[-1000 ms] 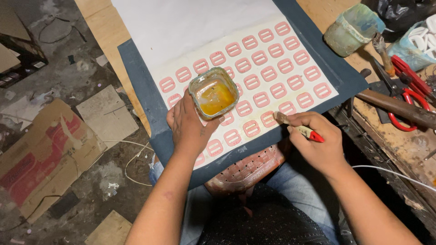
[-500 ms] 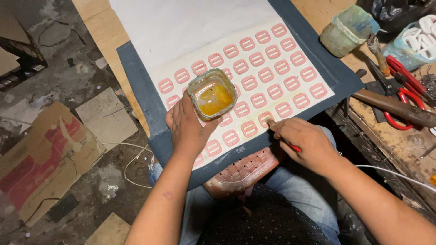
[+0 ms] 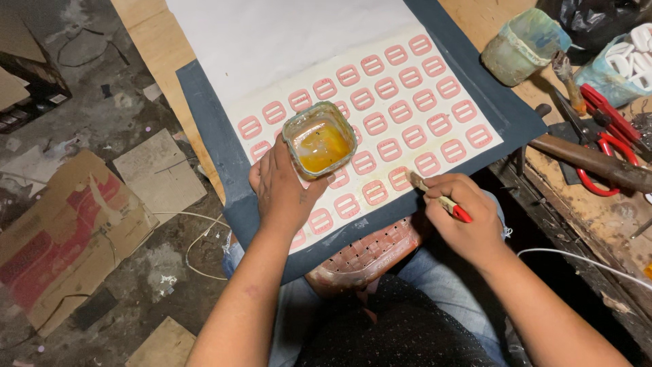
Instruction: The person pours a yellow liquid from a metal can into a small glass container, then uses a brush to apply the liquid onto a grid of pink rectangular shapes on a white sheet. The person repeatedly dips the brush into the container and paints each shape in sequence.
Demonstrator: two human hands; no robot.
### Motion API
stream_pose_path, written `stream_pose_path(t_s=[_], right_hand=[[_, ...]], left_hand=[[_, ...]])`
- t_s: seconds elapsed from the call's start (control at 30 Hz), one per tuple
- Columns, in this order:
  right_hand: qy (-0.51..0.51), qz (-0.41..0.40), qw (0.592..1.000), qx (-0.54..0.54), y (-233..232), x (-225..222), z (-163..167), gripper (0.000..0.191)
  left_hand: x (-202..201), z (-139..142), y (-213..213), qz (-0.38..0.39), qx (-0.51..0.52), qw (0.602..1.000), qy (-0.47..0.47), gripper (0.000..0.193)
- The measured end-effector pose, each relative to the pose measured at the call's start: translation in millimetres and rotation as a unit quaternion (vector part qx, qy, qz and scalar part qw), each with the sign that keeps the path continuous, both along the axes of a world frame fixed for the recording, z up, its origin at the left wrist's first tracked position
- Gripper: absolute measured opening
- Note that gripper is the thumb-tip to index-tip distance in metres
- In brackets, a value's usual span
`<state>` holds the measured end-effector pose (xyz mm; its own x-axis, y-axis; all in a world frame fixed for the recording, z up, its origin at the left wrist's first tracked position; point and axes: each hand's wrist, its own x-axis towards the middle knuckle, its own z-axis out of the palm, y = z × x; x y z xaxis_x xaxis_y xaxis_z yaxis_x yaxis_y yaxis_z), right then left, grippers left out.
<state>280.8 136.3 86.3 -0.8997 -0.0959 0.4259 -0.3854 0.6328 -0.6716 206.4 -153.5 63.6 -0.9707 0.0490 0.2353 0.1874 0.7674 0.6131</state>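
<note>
My left hand point(image 3: 284, 187) grips a small square glass jar point(image 3: 320, 140) of amber liquid, held over a white sheet point(image 3: 285, 47). Rows of pink buckle-shaped pieces point(image 3: 399, 112) cover the sheet, which lies on a dark blue-grey board point(image 3: 204, 122) across my lap. My right hand point(image 3: 464, 217) holds a small brush with a red handle point(image 3: 443, 200). Its tip touches the sheet's near edge beside the lowest row of pink pieces.
To the right a wooden bench point(image 3: 598, 211) carries a cloudy plastic cup point(image 3: 523, 46), red-handled pliers point(image 3: 608, 136), a hammer point(image 3: 591, 160) and a bag of white rings point(image 3: 628, 58). Cardboard scraps point(image 3: 68, 231) lie on the floor at left. A woven basket point(image 3: 363, 255) sits under the board.
My right hand shifted slightly left and down, bringing the brush tip onto the sheet's near edge. The left hand with the jar has hardly moved.
</note>
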Motion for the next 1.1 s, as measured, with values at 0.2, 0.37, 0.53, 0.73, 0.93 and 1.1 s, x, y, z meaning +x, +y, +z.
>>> stream_pose_path(t_s=[0.2, 0.37, 0.53, 0.73, 0.93, 1.1], right_hand=[[0.011, 0.011, 1.0, 0.013, -6, -10, 3, 0.014], [0.091, 0.031, 0.991, 0.096, -5, -14, 6, 0.016], [0.036, -0.017, 0.999, 0.0, -10, -10, 0, 0.012], [0.021, -0.004, 1.0, 0.011, -16, -12, 2, 0.013], [0.035, 0.014, 0.994, 0.104, -19, -10, -5, 0.012], [-0.14, -0.097, 0.97, -0.175, -4, -22, -16, 0.011]], left_hand=[[-2, 2, 0, 0.001, 0.003, 1.0, -0.02, 0.109], [-2, 1, 1, -0.003, 0.002, 1.0, -0.014, 0.109], [-2, 0, 0, 0.0, 0.001, 1.0, -0.003, 0.11], [-1, 1, 0, 0.0, 0.01, 1.0, -0.002, 0.107], [1, 1, -1, -0.016, 0.008, 0.999, 0.045, 0.104], [-2, -2, -2, -0.004, 0.002, 1.0, 0.015, 0.107]])
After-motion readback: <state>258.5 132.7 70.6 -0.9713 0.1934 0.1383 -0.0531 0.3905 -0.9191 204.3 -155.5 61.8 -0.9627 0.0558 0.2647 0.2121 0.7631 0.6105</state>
